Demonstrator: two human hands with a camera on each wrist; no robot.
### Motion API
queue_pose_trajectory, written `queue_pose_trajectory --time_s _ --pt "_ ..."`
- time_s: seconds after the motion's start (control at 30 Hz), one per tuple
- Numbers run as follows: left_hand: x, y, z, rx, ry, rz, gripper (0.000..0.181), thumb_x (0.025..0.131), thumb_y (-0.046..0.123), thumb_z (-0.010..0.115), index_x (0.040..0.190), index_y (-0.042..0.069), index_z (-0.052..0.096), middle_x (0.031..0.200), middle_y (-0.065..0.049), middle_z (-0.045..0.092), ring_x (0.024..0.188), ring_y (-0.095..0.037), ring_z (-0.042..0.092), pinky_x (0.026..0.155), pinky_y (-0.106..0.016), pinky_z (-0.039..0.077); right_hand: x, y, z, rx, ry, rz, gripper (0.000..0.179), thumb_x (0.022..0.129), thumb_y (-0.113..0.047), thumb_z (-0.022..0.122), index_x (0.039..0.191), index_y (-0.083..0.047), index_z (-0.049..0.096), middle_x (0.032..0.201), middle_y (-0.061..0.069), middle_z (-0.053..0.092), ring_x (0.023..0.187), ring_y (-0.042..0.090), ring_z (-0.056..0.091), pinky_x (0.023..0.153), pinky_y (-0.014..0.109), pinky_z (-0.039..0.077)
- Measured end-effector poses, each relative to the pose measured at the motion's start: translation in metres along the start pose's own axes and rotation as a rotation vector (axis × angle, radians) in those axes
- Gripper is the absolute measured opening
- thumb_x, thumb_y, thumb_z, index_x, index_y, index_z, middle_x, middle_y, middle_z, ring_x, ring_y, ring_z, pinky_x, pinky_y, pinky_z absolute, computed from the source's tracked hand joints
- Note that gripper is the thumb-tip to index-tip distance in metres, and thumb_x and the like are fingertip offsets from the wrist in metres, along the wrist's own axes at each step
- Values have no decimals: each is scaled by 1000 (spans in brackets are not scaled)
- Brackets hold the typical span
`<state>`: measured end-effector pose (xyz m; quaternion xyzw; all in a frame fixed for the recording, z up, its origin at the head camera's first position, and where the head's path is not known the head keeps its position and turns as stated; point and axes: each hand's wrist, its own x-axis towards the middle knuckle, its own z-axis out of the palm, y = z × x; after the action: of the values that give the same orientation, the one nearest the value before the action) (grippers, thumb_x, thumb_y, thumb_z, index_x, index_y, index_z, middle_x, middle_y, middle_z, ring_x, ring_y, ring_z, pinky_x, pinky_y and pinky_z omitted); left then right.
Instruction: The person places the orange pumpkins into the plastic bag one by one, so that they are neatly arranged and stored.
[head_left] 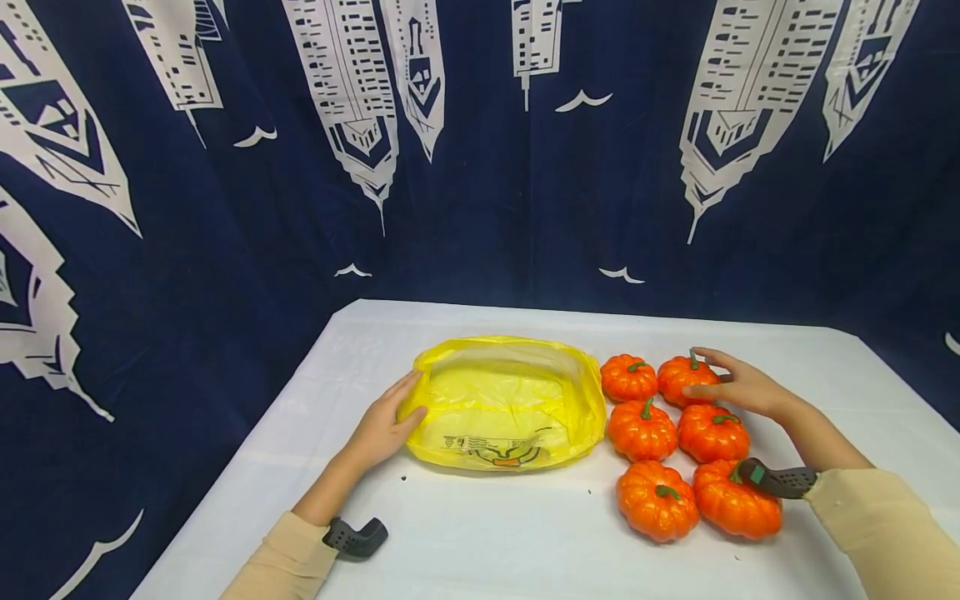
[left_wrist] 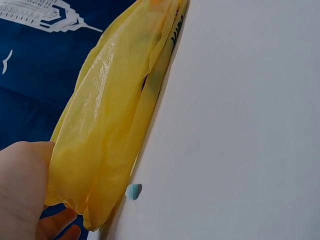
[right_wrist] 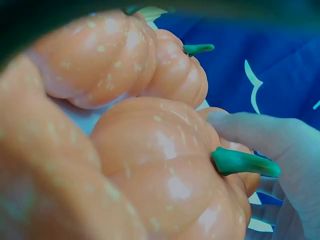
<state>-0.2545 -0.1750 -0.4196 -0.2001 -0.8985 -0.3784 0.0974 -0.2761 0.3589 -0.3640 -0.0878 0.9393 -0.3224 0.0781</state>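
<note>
A yellow plastic bag (head_left: 495, 400) lies on the white table with its mouth spread wide. My left hand (head_left: 382, 425) holds its left edge, thumb on the near side and fingers behind in the left wrist view. To the right of the bag stand several orange toy pumpkins (head_left: 641, 431) with green stems, in two columns. My right hand (head_left: 750, 390) grips the far right pumpkin (head_left: 681, 382), thumb at its front and fingers over its back. In the right wrist view a nearer pumpkin (right_wrist: 155, 170) hides most of the gripped one.
The white-covered table (head_left: 510, 533) ends at a dark blue curtain (head_left: 525, 208) printed with white buildings and birds. A small dark speck (head_left: 403, 478) lies in front of the bag. Black wrist bands (head_left: 356, 537) sit over both sleeves.
</note>
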Motion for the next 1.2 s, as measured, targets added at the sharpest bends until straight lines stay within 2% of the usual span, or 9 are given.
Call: queue_pose_trajectory --time_s 0.3,0.67,1.0,1.2 --pt "-1 3 2 2 40 -23 64 92 14 64 149 1 37 152 -18 36 139 -36 33 114 -48 27 1 4 5 -38 9 13 86 89 -39 66 145 12 25 136 43 36 118 56 43 93 69 41" --pt "0 2 2 -22 59 -3 62 91 4 60 148 -1 37 151 -20 37 139 -37 34 114 -49 27 0 7 7 15 32 76 90 89 -43 66 147 10 23 138 45 30 120 58 38 94 72 38" --pt "0 3 1 -19 63 -4 62 90 4 63 147 -3 38 150 -21 38 138 -38 34 114 -49 27 -4 -3 -2 73 64 34 87 91 -42 63 150 7 22 140 44 29 121 59 35 93 75 35" --pt "0 2 2 -5 70 -3 61 91 8 63 146 -4 38 149 -22 39 138 -38 35 113 -49 28 -5 -22 -6 91 102 -26 82 93 -39 62 150 5 24 139 39 36 119 55 42 92 69 42"
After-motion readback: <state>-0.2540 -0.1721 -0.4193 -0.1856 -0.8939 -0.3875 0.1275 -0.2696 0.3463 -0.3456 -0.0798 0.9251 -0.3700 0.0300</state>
